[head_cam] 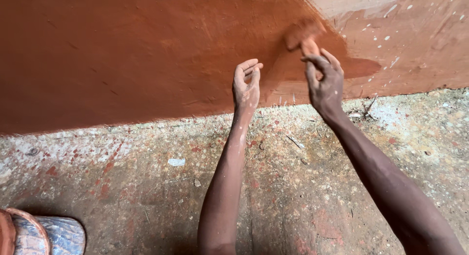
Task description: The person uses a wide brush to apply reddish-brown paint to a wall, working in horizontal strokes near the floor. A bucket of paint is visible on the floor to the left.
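Gripping a paint-caked brush [303,35], right hand [326,86] coats rough wall [122,54]; left hand [246,86] loosely curled.

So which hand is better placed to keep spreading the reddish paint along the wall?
Right, probably. The right hand grips the brush, its bristles against the wall at the painted edge. The left hand hangs empty, fingers curled, beside it.
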